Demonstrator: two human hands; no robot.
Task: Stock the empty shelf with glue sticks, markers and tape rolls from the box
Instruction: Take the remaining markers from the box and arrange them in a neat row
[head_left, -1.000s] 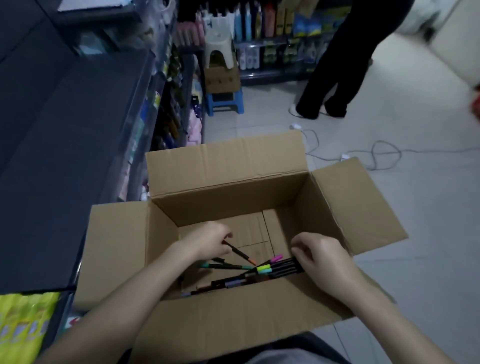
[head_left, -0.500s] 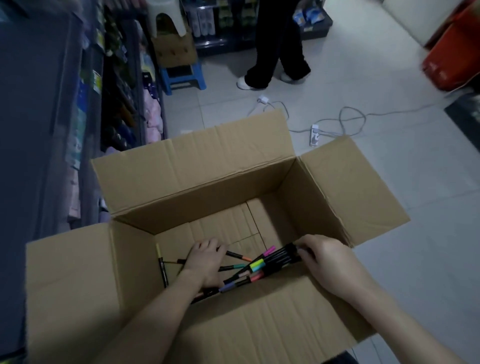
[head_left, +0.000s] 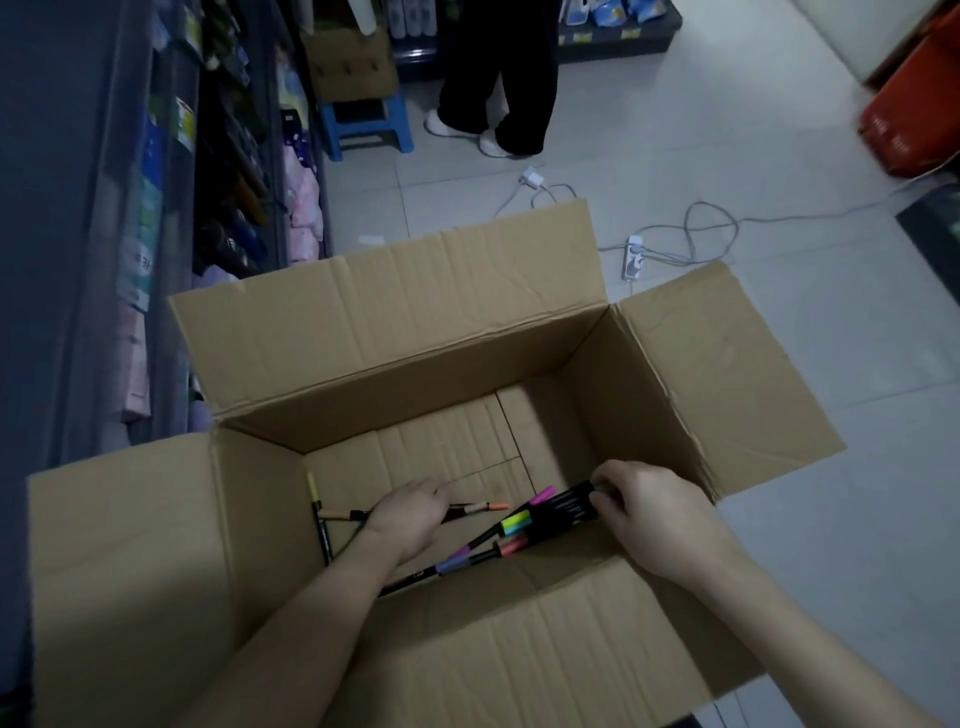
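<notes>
Both arms are down in the cardboard box (head_left: 395, 332), which sits open on the floor. Your right grip (head_left: 654, 519) pinches a bundle of markers (head_left: 558, 512) by their black ends, coloured caps fanning left, low by the right wall. Your left grip (head_left: 410, 522) is curled over an orange-tipped marker (head_left: 483, 506) on the box bottom. Loose ones lie around it: a yellow-capped marker (head_left: 312, 488) against the left wall and a purple-capped marker (head_left: 454, 564) near you. The shelf (head_left: 78, 208) stands on your left.

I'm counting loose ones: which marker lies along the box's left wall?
The yellow-capped marker, flat along the left wall, apart from the bunch the right hand grips.
</notes>
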